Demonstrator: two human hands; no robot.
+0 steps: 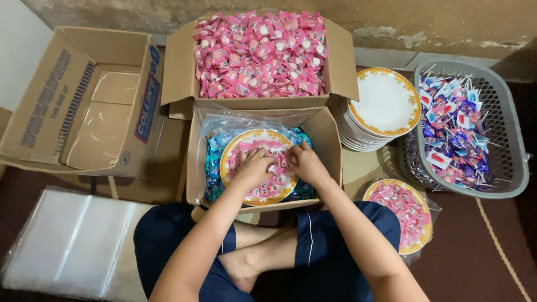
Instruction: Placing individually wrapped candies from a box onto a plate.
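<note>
A white plate with a gold rim (230, 151) lies on blue wrapped sweets inside a small open cardboard box (330, 146) in front of my crossed legs. Pink wrapped sweets (268, 146) cover the plate. My left hand (254, 166) rests palm down on those sweets, fingers spread over them. My right hand (305, 162) presses on the sweets at the plate's right edge, fingers curled. Whether either hand grips a sweet is hidden.
A larger box full of pink sweets (260, 53) stands behind. An empty cardboard box (89, 98) sits at left, clear plastic bags (72, 240) at lower left. A stack of plates (383, 106), a grey basket of lollipops (503, 128) and a bagged filled plate (405, 212) are at right.
</note>
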